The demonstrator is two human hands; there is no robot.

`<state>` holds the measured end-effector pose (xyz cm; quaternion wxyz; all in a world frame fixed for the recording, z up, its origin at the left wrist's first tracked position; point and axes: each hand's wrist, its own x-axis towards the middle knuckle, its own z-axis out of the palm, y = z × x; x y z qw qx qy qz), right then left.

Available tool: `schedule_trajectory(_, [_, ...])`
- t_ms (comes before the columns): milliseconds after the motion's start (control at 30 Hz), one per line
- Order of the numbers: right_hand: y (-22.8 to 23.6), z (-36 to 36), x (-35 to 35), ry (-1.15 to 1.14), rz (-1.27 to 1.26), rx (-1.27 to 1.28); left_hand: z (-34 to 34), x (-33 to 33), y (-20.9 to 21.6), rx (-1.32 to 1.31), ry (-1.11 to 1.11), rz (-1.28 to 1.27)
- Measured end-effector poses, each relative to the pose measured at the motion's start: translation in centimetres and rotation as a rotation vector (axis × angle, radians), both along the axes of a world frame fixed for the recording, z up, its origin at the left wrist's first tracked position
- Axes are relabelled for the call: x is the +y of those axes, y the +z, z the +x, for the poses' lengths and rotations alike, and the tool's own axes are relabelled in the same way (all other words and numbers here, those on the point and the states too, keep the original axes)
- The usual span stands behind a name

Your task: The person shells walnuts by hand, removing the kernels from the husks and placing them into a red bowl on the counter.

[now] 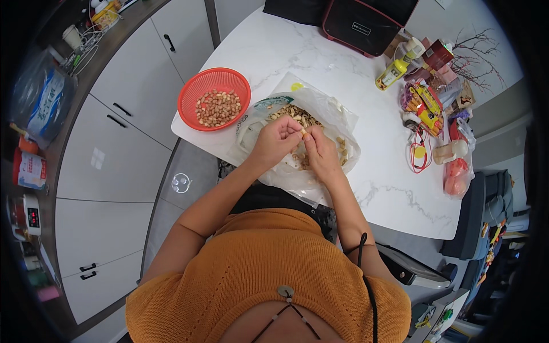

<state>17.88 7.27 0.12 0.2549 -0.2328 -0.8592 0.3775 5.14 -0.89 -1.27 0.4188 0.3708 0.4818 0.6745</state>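
Over an open, whitish plastic bag, my left hand and my right hand meet at the fingertips. Pinched between them is a small pale peanut; whether its shell is whole or split is too small to tell. Inside the bag lie several unshelled peanuts and bits of shell. To the left of my hands stands a red plastic basket, holding a heap of shelled reddish-brown peanut kernels.
The white marbled table carries a black-and-red box-shaped appliance at the back. On its right side stand a yellow bottle, snack packages, a red cable and a jar. White cabinets line the left.
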Motion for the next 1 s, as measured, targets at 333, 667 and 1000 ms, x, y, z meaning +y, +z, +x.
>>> schedule_trajectory(333, [-0.3,-0.2,-0.1,-0.007,0.067,-0.017,0.1,-0.2,0.4,-0.021,-0.032,-0.043])
schedule_trajectory(667, [-1.0,-1.2,-0.1,-0.076,0.11,-0.003,0.6,0.6,-0.3,-0.288,0.059,-0.032])
schedule_trajectory(1000, [-1.5,-1.0,1.0,-0.025,0.237,0.016,0.6,0.5,-0.4,-0.325,0.042,-0.034])
